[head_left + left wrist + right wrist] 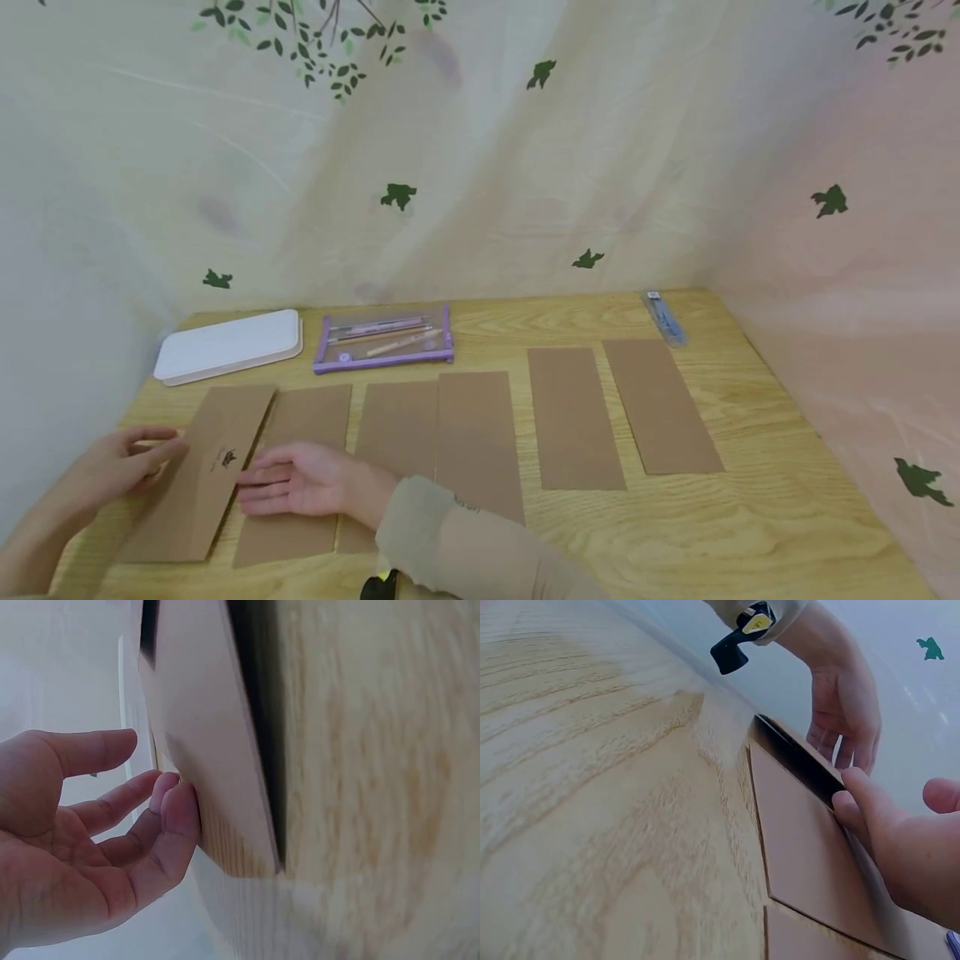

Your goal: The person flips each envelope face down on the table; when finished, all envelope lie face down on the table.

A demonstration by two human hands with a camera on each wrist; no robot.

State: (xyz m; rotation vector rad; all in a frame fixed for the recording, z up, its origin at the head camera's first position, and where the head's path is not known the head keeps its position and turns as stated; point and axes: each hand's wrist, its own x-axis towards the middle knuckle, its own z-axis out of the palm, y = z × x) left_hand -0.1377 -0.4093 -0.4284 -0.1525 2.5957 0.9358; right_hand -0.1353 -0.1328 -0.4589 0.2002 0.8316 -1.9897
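Note:
A flat brown kraft-covered piece (213,475) with a small dark crown print lies at the table's left, its near end towards me. My left hand (123,467) is at its left edge; in the left wrist view the fingertips (180,806) meet that edge, with the thumb held apart. On the opposite side, my right hand (300,479) has its palm turned up and straight fingers at the right edge. The right wrist view shows those fingers (866,799) against the piece's dark side (799,757). Under the right hand lies a plain brown card (311,417).
More brown cards (480,442) lie in a row to the right, two of them partly under my sleeve (450,542). Behind are a white case (228,346) and a clear purple-edged pouch (393,364) with pens. A small blue packet (663,318) lies at back right.

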